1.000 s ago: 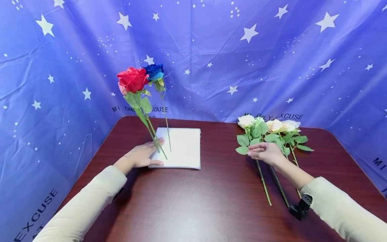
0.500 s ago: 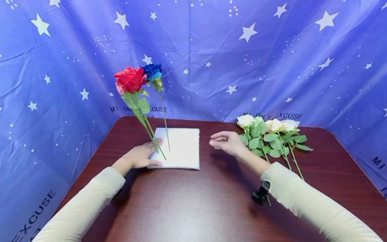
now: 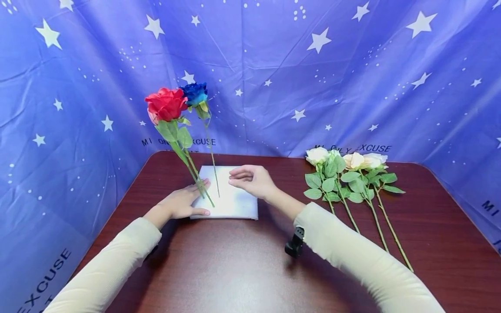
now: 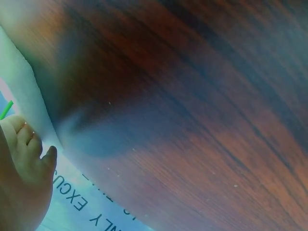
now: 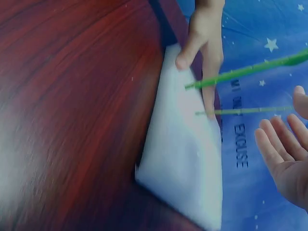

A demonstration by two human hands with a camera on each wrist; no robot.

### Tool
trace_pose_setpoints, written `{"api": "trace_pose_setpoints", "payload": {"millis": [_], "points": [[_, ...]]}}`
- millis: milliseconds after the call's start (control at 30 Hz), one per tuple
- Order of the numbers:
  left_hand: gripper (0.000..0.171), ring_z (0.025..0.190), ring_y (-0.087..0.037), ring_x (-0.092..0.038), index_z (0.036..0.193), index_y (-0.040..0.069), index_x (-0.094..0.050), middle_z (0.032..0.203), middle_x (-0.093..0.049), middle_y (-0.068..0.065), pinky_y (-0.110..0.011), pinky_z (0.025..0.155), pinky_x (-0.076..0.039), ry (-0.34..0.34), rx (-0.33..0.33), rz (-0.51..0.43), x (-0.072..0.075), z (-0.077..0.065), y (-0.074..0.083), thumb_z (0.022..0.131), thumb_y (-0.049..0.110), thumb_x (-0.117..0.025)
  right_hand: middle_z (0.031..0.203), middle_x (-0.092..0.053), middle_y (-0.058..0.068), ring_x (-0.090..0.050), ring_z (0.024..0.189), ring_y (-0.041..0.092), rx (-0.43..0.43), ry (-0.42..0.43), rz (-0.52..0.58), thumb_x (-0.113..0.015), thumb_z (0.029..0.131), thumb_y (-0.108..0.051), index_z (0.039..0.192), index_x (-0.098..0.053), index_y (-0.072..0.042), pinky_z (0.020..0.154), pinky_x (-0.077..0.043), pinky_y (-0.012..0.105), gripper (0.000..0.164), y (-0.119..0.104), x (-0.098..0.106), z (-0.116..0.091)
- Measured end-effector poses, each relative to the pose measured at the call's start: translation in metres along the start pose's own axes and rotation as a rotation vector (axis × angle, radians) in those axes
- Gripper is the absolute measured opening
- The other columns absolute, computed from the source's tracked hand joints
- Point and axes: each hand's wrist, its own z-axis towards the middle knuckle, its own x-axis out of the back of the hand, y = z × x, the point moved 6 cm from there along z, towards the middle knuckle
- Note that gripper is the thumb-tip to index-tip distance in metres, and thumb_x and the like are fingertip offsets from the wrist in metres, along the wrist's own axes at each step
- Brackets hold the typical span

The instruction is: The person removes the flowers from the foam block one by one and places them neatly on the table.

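A white foam block [image 3: 238, 202] lies on the table with rose stems standing in it. Leaning left over it are a red rose [image 3: 167, 104] and, mostly hidden behind that, a pink one; a blue rose [image 3: 194, 94] rises further back. My left hand [image 3: 182, 202] rests spread on the block's left side, its fingers partly behind the stems. Over the right part of the block hovers my right hand [image 3: 255, 180], fingers loosely bent with nothing in them. In the right wrist view, the right hand [image 5: 288, 159] is apart from the green stem [image 5: 245, 73].
Several white and cream roses [image 3: 354, 161] lie on the brown table [image 3: 231, 265] at the right, blooms toward the back and stems toward the front. A blue star-patterned curtain [image 3: 266, 56] encloses the table's back and sides.
My right hand has swung left, from above the lying roses to over the foam block, carrying no flower. My left hand and the standing roses keep their places.
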Motion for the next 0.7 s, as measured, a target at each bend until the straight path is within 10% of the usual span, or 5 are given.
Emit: {"api": "trace_pose_setpoints", "payload": {"millis": [700], "points": [[0.089, 0.14, -0.036, -0.039, 0.146, 0.001, -0.039, 0.15, -0.041, -0.022, -0.052, 0.112, -0.037, 0.012, 0.009, -0.029, -0.002, 0.004, 0.0, 0.084, 0.061, -0.06, 0.137, -0.055, 0.023, -0.054, 0.128, 0.034, 0.1, -0.285, 0.1, -0.062, 0.091, -0.005, 0.138, -0.046, 0.004, 0.11, -0.044, 0.037, 0.05, -0.003, -0.083, 0.004]]}}
